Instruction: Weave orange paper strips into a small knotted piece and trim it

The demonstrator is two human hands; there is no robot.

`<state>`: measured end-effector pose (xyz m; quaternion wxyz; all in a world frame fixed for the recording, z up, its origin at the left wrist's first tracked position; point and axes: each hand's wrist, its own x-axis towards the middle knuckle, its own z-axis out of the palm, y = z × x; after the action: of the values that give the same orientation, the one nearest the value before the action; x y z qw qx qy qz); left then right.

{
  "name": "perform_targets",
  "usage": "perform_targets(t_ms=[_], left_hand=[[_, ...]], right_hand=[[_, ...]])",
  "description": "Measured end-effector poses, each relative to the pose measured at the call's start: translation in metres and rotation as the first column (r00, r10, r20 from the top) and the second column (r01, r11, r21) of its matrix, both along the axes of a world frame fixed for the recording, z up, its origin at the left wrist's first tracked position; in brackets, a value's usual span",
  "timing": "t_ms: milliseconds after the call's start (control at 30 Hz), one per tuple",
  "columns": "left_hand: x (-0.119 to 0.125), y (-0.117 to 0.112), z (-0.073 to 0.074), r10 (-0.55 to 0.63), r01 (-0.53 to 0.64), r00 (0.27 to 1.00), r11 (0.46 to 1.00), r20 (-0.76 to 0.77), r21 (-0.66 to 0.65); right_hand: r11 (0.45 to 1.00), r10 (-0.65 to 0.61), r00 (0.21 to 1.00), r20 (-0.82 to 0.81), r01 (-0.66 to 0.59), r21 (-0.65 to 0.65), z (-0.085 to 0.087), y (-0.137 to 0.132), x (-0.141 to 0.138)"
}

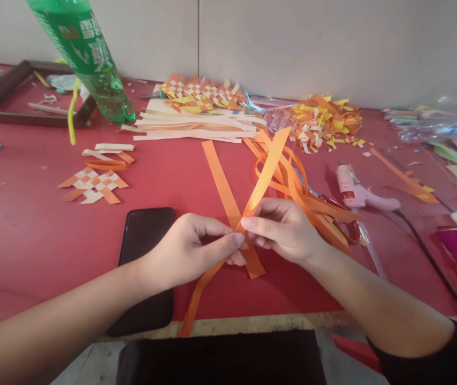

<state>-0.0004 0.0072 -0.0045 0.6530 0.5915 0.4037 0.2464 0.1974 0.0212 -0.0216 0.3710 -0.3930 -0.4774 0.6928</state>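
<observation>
Well out beyond the left hand, at its far left, lies a dark frame (pixel 12 116), with a green bottle (pixel 88 59) standing to the right of it. Closer to that hand, ahead and to its left, is a small woven piece (pixel 97 186) in orange and white, and a black phone (pixel 148 230) lies just beside and partly under the wrist. The left hand (pixel 190 251) pinches an orange strip (pixel 271 163) between thumb and fingers, one tail of it hanging toward the person below this grip. A second strip (pixel 219 179) passes behind the fingers of both hands, seemingly flat on the red table (pixel 23 230). The right hand (pixel 284 230) grips the same strip just beside the left thumb, the other end rising ahead between and beyond the hands. The step looks like folding or creasing at this meeting point; the next move seems to call for one hand steadying the bend while the other presses it flat, edges lined up. Just right of and beyond the right hand lie loose orange strips (pixel 306 200), then, farther right, a pink glue gun (pixel 355 190).
</observation>
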Motion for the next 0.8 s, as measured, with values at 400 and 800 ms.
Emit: perform_targets(t_ms=[400,800], left_hand=[[-0.0053,0.009,-0.0029,-0.026,0.173,0.956,0.852,0.292,-0.493],[0.0025,0.0027,-0.0019,0.021,-0.012,0.998,0.988,0.054,-0.154]], right_hand=[[1.0,-0.019,1.0,-0.005,0.019,-0.013,0.0013,-0.0004,0.0006],[1.0,-0.013,0.999,-0.031,0.014,0.004,-0.0023,0.0008,-0.0009]])
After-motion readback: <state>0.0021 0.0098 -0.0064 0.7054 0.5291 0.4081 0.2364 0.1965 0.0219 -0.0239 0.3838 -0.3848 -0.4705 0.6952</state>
